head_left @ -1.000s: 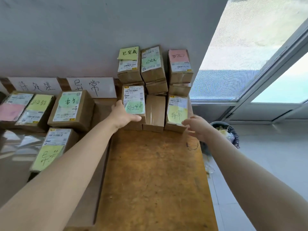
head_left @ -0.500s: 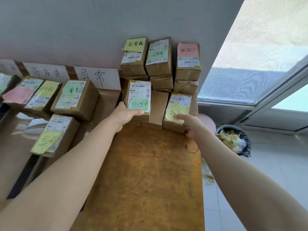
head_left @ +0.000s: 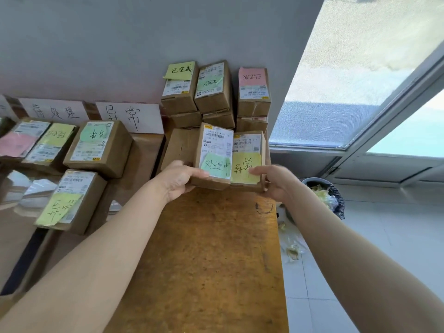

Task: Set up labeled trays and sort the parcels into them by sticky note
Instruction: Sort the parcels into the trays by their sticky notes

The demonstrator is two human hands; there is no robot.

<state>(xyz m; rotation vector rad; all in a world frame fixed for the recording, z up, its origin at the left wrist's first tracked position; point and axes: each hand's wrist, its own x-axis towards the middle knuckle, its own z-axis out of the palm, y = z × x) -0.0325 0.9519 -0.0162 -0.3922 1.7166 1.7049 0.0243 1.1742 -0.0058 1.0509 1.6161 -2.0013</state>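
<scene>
My left hand point(head_left: 179, 180) grips a brown parcel with a green sticky note point(head_left: 214, 150), thumb lying on the note. My right hand point(head_left: 276, 182) grips a brown parcel with a yellow sticky note point(head_left: 248, 152), thumb on that note. Both parcels are side by side, touching, lifted just off the far end of the wooden table point(head_left: 211, 260). Behind them several more noted parcels point(head_left: 213, 92) are stacked against the wall. On the left, brown trays point(head_left: 141, 152) under white paper labels point(head_left: 131, 116) hold a green-noted parcel point(head_left: 96, 146) and a yellow-noted parcel point(head_left: 69, 200).
A plain brown parcel point(head_left: 180, 145) stands just left of the held ones. A second white label point(head_left: 56, 111) marks the tray further left, holding pink- and yellow-noted parcels point(head_left: 36, 143). A bin point(head_left: 329, 195) with scraps sits on the floor at right, below the window.
Both hands closed on their parcels and drew them off the stack. The green-noted parcel moved right until it touches the yellow-noted one, exposing the plain parcel.
</scene>
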